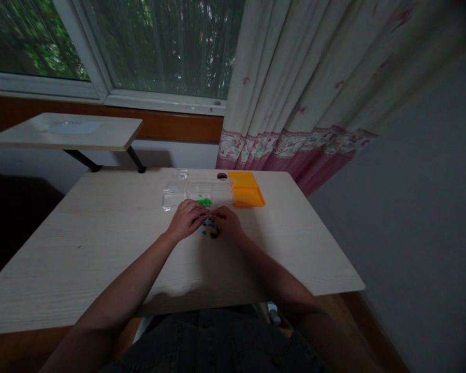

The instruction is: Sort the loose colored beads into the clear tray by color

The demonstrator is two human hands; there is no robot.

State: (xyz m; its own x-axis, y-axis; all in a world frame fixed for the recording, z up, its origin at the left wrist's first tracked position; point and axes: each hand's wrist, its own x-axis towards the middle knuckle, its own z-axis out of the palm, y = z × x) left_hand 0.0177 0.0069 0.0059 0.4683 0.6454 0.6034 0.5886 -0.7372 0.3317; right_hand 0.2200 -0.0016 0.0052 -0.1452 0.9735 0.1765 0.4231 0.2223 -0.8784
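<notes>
My left hand (pixel 186 219) and my right hand (pixel 226 220) meet at the fingertips over the table, close to its middle. Both have their fingers pinched together around something too small to make out. Below and between them lies a loose pile of small dark and blue pieces (pixel 213 228). Just beyond my left hand, bright green pieces (pixel 204 201) sit in a clear plastic box. Another clear box (pixel 171 201) stands to the left of that one, partly behind my left hand.
An open orange case (pixel 249 197) lies right of the clear boxes. Behind it is a round cable hole (pixel 222 176) in the table (pixel 112 243). A raised shelf (pixel 66 132) on black legs stands at the back left. A curtain (pixel 287 103) hangs behind the table.
</notes>
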